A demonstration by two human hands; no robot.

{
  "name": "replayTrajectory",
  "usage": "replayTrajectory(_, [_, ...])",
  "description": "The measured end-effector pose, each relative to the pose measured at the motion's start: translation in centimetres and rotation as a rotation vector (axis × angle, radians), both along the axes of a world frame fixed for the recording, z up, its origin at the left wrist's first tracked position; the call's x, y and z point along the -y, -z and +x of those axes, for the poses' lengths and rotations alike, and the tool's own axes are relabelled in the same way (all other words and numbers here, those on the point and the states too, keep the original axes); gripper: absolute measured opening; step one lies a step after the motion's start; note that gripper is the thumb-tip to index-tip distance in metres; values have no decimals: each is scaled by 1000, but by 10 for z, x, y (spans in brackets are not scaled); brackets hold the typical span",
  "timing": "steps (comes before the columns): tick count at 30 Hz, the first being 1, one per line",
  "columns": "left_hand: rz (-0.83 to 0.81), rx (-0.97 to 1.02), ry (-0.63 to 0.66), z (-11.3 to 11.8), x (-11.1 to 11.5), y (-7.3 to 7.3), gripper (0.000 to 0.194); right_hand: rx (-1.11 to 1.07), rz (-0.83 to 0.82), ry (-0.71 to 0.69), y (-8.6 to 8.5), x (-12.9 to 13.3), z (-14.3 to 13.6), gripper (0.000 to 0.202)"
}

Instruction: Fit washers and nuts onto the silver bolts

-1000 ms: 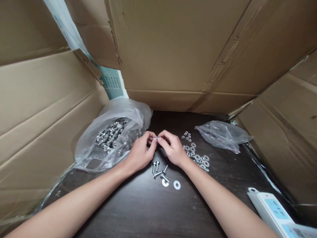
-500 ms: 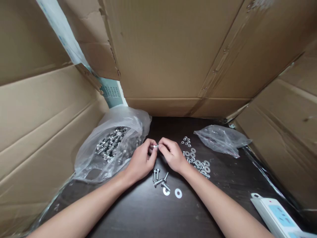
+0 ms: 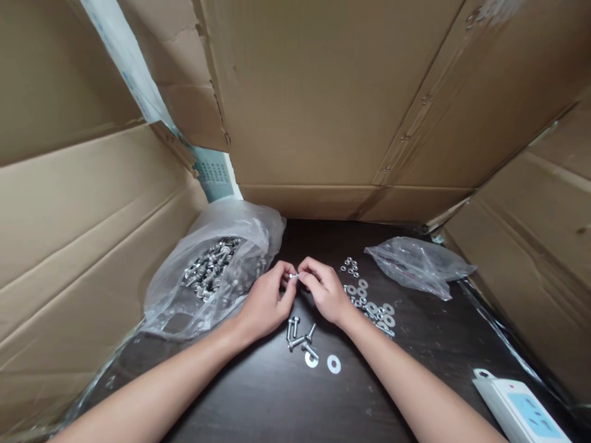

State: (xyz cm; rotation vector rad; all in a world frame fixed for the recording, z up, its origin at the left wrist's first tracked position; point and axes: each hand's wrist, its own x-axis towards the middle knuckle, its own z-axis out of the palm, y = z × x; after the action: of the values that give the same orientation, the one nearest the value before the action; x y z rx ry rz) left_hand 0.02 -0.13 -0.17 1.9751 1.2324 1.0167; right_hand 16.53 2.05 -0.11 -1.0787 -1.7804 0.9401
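My left hand point(image 3: 270, 299) pinches a small silvery bolt point(image 3: 294, 276) between thumb and fingers. From the other side, my right hand point(image 3: 324, 289) is closed at the bolt's end; whatever its fingertips grip there is too small to make out. Below the hands several bolts point(image 3: 295, 327) lie on the dark table point(image 3: 240, 394), with a washer point(image 3: 311, 360) partly under one of them and another washer point(image 3: 333, 364) beside it. Right of my right hand is a spread of washers and bolts point(image 3: 372, 307), with several nuts point(image 3: 353, 271) behind it.
An open plastic bag point(image 3: 161, 295) with many bolts lies at the left. A flatter clear bag point(image 3: 415, 261) rests at the back right. A white power strip point(image 3: 512, 400) sits at the lower right. Cardboard walls point(image 3: 332, 111) stand at the back and both sides.
The whole view has shifted slightly, so everything appears a little further right and lower. Both hands stay together around the bolt, and a bit more of it shows between the fingertips.
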Motion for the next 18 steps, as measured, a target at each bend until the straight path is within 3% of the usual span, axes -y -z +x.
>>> replayTrajectory(9, [19,-18,-19,-2,0,1,8,38,-25,10,-1,1,-2,39])
replayTrajectory(18, [-5,-13,-2,-1,1,-1,11,32,38,4,-2,1,-2,18])
